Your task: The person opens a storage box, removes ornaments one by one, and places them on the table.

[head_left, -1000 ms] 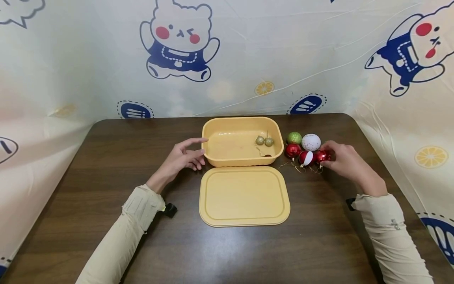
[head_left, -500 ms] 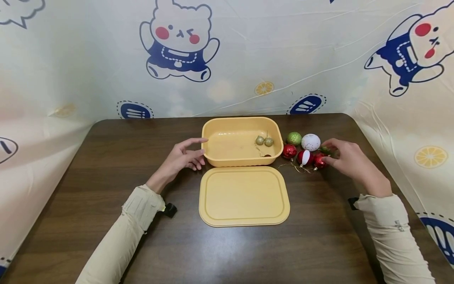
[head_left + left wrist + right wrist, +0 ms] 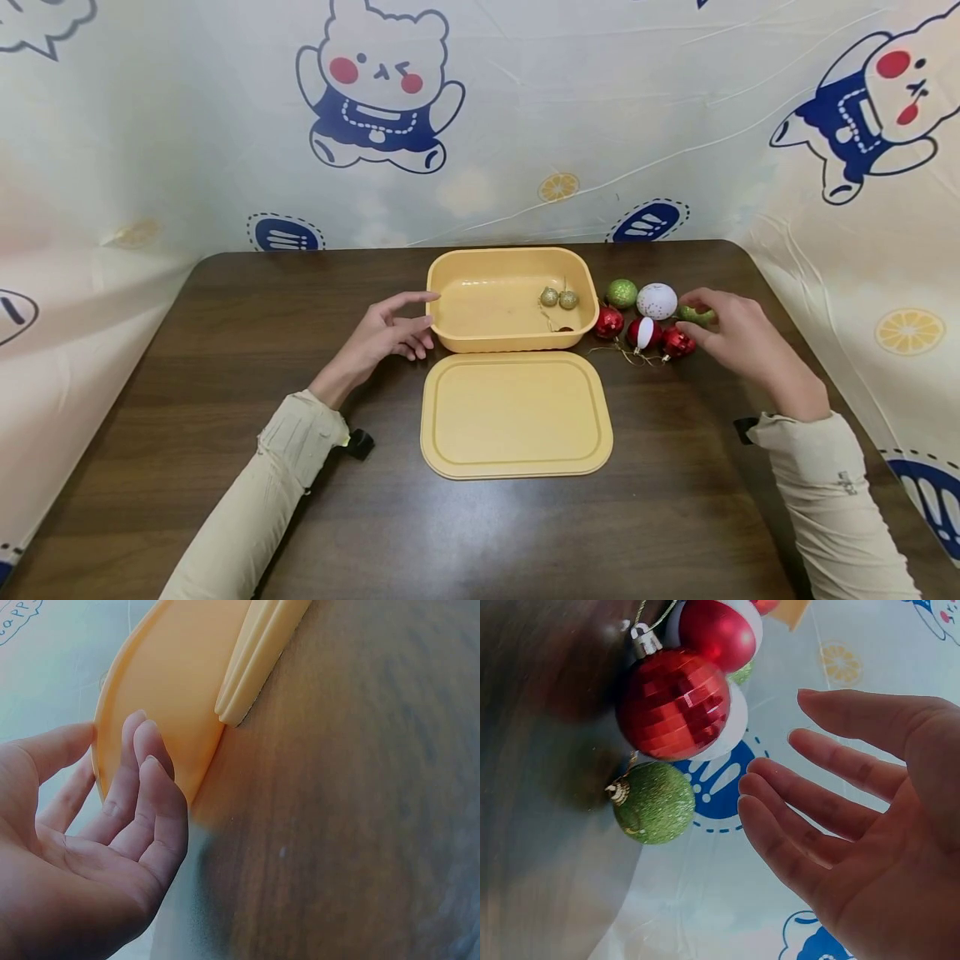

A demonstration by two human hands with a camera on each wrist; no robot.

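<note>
A dark table [image 3: 517, 533] carries everything, with a patterned cloth [image 3: 517, 125] behind its far edge. The yellow box [image 3: 502, 343] stands at the middle of that far edge, long axis parallel to it; the lid [image 3: 517, 417] lies flat just before it, toward the near edge.

The right hand [image 3: 738, 337], toward the far right corner, has thumb and fingers well spread, gently bent, holding nothing. The left hand [image 3: 382, 337] is loosely bent at the box's left end, fingertips at the rim, too lightly to tell for sure if they press.

Between box and right hand lie the white ball [image 3: 657, 301], left green ball [image 3: 622, 293], plain red ball [image 3: 609, 322], red-white ball [image 3: 645, 332] and faceted red ball [image 3: 678, 342]. The right green ball [image 3: 693, 315] is nearest the right hand: from the palm it lies toward the table's left edge, partly covered in the head view. The right wrist view shows it whole, apart from the fingertips, its cap turned away from them. Only the head view shows two small gold balls [image 3: 568, 299] inside the box.
</note>
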